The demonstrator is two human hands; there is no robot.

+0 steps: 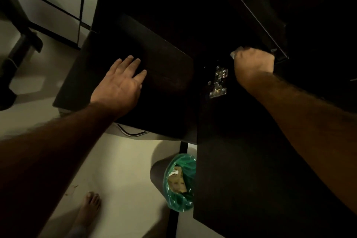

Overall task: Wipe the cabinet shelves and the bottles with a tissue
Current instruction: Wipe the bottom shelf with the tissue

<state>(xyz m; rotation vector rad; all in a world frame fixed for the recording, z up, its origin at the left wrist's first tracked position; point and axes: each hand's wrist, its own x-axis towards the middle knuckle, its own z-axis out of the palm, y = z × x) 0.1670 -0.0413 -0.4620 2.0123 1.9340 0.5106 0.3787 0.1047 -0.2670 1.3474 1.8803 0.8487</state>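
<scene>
My left hand (120, 81), centre-left of frame: fingers straight and spread, palm flat on dark wooden cabinet top (164, 75). Lower centre: bin lined with green plastic bag (178, 181) on pale floor (119, 160). Centre-right: metal door hinge (219, 81). My right hand (254, 63), upper right: curled in fist, gripping crumpled white tissue (236, 52) against dark shelf edge (257, 15). Bottles too dark to confirm.

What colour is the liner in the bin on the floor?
Green, a translucent plastic bin liner; it shows in the head view, lower centre.
</scene>
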